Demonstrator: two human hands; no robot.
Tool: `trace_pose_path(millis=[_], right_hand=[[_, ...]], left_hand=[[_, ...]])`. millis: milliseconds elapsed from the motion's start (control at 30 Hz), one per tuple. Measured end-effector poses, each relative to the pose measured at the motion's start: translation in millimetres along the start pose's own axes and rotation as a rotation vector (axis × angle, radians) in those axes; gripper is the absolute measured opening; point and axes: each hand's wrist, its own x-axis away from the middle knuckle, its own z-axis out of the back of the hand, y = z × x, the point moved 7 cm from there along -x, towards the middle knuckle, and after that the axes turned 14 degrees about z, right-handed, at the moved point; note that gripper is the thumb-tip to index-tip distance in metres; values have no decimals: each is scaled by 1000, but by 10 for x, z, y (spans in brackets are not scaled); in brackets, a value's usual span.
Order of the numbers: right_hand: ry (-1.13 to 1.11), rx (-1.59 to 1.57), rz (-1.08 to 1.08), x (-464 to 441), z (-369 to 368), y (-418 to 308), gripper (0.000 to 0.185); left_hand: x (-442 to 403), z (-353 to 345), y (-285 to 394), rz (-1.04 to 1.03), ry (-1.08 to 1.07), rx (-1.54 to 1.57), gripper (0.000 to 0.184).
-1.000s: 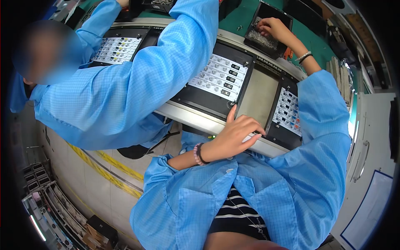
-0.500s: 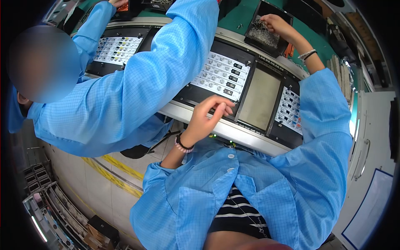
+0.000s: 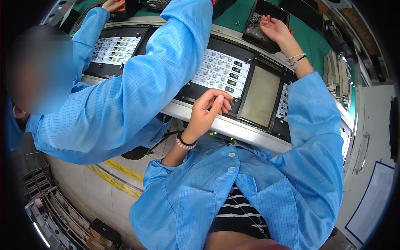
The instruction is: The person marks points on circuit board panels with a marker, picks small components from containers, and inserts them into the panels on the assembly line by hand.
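Over the front rail [image 3: 179, 109] of the black fixture, my left hand [image 3: 207, 110] is curled, its thumb close against the bent fingers. Anything inside it is too small or hidden to make out. Just beyond its fingertips lies a white panel [image 3: 214, 68] with rows of round metal parts and black components. My right hand [image 3: 276, 31] is palm up at the black bin [image 3: 271, 7], fingers bent together above small metal pieces [image 3: 253, 28]. Whatever those fingers hold cannot be made out. A bare greyish plate [image 3: 260, 96] sits between the white panel and another small-component panel [image 3: 283, 104].
At left a co-worker in a blue coat [image 3: 104, 108] reaches across the fixture, with one hand [image 3: 112, 5] by a bin at the top. Another panel [image 3: 114, 49] lies there. Loose bits [image 3: 237, 23] rest on the green mat. Grey strips [image 3: 334, 77] are stacked at right.
My left hand has moved left from the plate's lower edge and curled its fingers. My right hand has lifted and turned palm up over the bin. The co-worker's head has moved lower.
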Motion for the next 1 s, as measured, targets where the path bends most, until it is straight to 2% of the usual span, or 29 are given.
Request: trace_pose_path(millis=[67,100,200,233,300,333,367,400,433,467,500,533,600,633,667,733,767,800,833,867,900,1000], right_hand=[[393,337,192,401,-410,122,19],[466,304,152,442,-422,175,17],[83,243,62,183,-153,50,14],[-78,261,24,253,-277,113,15],[-413,294,-52,619,-849,327,19],[-363,645,-64,929,-1169,581,23],[-304,995,-80,1290,-1490,846,27],[-520,1266,-100,1560,-1714,1065,28],[-525,1456,-65,1724,-1770,1260,33],[-786,1635,176,1862,-1917,1440,32],[-987,1806,493,2039,-2050,1603,33],[-1049,1970,508,2102,-2088,1702,33],[-994,1904,466,1916,-1961,1670,30],[-968,1870,445,1831,-1963,1659,28],[-881,1944,398,1750,-1952,1599,28],[-842,1893,322,1796,-2037,1617,27],[-946,1910,378,1850,-2066,1722,25],[-1050,1921,434,1929,-2094,1837,24],[-1059,1918,332,2062,-2140,1918,20],[-1098,1924,377,2094,-2141,1979,20],[-1134,1931,423,2119,-2108,2044,19],[-1203,1941,445,2128,-2073,2093,18]], left_hand=[[-6,22,4,3,-4,20,22],[-14,28,5,-4,-12,32,22],[-40,57,-16,9,-58,86,25],[-59,73,-39,23,-78,106,26],[-123,42,-89,135,-218,372,34],[-149,27,-120,195,-282,508,38],[-209,-20,-200,301,-403,702,52],[-261,-76,-181,368,-453,873,54],[-322,-174,-105,433,-503,1043,57],[-368,-259,-71,499,-553,1212,61],[-404,-280,-144,539,-523,1236,65],[-415,-298,-152,554,-469,1236,66],[-427,-300,-143,583,-360,1232,67],[-448,-272,-129,564,-477,1445,65],[-474,-189,-163,543,-458,1464,65],[-514,-59,-167,491,-419,1496,64],[-519,4,-148,545,-207,1379,61],[-532,7,-121,475,-352,1456,58],[-540,-5,1,400,-501,1521,56],[-521,-19,154,325,-652,1582,54],[-540,46,-9,424,-232,1285,50],[-609,128,-159,410,-275,1354,48]])
